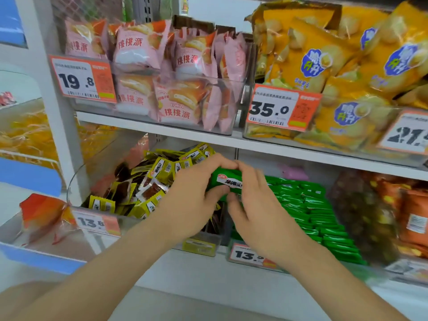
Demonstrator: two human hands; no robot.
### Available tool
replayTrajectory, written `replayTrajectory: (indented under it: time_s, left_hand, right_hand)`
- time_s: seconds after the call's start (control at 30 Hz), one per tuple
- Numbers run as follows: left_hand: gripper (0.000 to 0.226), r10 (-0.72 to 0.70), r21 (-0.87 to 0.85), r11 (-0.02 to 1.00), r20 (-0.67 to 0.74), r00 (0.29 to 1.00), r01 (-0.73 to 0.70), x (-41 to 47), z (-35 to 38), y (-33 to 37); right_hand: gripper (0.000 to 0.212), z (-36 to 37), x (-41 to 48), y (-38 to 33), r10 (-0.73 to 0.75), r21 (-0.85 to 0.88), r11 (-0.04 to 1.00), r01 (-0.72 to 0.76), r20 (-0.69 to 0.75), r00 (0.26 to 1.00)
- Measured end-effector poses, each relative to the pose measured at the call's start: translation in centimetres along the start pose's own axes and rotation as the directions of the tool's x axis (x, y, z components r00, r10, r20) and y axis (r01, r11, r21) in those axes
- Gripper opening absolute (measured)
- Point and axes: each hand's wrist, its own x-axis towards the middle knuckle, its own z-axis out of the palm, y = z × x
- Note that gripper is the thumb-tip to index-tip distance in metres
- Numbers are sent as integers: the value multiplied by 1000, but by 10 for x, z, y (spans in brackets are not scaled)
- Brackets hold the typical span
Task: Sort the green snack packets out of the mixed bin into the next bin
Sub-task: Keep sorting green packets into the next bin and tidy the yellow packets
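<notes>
Upper left: an orange-and-white paper price tag (82,79) reads "19.8"; its small print is illegible. Beside it, pink plastic pastry packets (139,46) carry red "桃桃派". Right of centre, upper half: a second orange-and-white price tag (281,107) reads "35.0". Yellow crisp bags (317,63) above it bear a blue badge, "脆升升". Right edge: a white price tag (410,133), cut off, shows "21.". Lower left: a blurred price tag (95,222), "13.8". Lower centre: a partly covered price tag (246,254), "13." only. Centre: a green foil snack packet (228,180), white label beginning "亲嘴"; the remainder is unreadable.
</notes>
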Motion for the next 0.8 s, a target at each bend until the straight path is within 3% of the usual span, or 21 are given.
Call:
replayTrajectory:
  time_s: [0.1,0.23,0.37,0.47,0.6,0.73,0.8]
  left_hand:
    - [31,-7,-35,999,46,999,9,8,14,4]
    - [41,-141,91,986,13,990,139,16,36,-5]
    - [51,-288,241,929,2,958,279,27,45,-12]
    - [42,-283,258,928,17,959,269,31,45,-11]
    - [36,-211,357,914,17,977,191,35,42,-17]
    - [38,-202,389,906,50,978,167,42,39,-24]
    - [42,-201,384,910,81,976,156,43,37,-26]
  right_hand:
    - [41,-10,-6,19,10,-52,999,-11,-15,1000]
    - [37,-10,2,61,399,141,903,-406,74,914]
    - [43,3,25,105,518,48,853,-519,33,855]
    - [54,21,53,123,516,7,856,-516,-58,855]
    - [72,42,84,134,370,-162,903,-398,-180,912]
    - [88,58,100,150,337,-278,906,-320,15,941]
    - [93,66,100,154,332,-413,858,-304,-6,943]
